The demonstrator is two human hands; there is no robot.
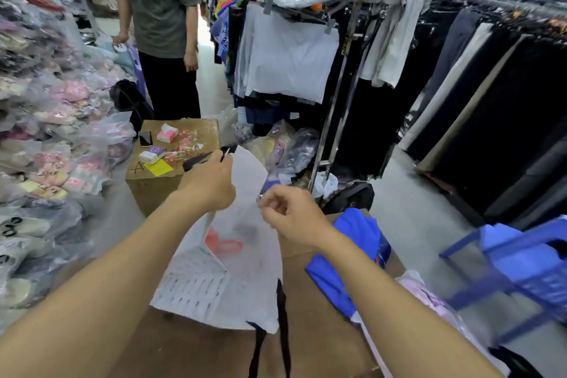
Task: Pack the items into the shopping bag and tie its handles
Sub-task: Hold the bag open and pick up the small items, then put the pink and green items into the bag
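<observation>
A white shopping bag (242, 258) with a red mark and black strap handles hangs above a brown cardboard surface (310, 331). My left hand (211, 186) grips the bag's upper left edge together with something dark. My right hand (291, 213) pinches the bag's upper right edge. A folded blue garment (352, 258) lies on the cardboard to the right, with a pink packaged item (426, 294) beside it.
A cardboard box (171, 159) ahead carries a phone, small boxes and a yellow note. A person in a grey shirt (159, 9) stands beyond it. Bagged goods pile up on the left, clothes racks (368, 40) stand on the right, and a blue plastic stool (521, 264) is near right.
</observation>
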